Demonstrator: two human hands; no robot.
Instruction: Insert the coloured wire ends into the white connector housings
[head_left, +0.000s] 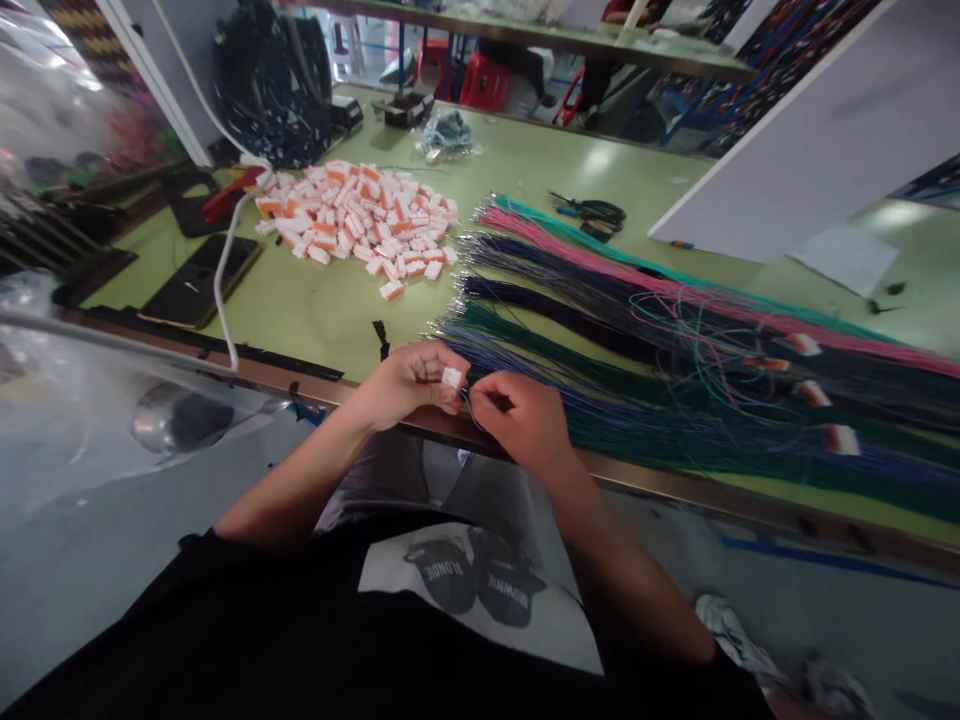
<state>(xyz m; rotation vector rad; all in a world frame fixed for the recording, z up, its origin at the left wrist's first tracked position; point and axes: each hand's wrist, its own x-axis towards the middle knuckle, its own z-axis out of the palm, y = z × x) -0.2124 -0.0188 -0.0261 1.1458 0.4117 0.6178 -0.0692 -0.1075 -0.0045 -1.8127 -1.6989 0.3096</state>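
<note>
Clock centred on the hands, twelve away from the body; a small white connector (452, 377) is held at the centre, above the near edge of the green table (315, 325), gripped between thumb and fingers of the left hand (409, 388); a thin wire (472, 408) is pinched just beside it by the right hand (529, 415), thumb and forefinger pressed together; whether the wire's tip is seated cannot be told.

A heap of loose connectors (360, 215), white and orange, is spread at eleven; wire bundles (600, 325) in teal, pink, blue, green and dark tones are laid from one to three, silvery ends pointed leftward; a few more connectors (844, 440) are seen upon them at three; a dark phone (201, 280) is laid flat at ten; a clear plastic bag (448, 135) is noted at twelve.
</note>
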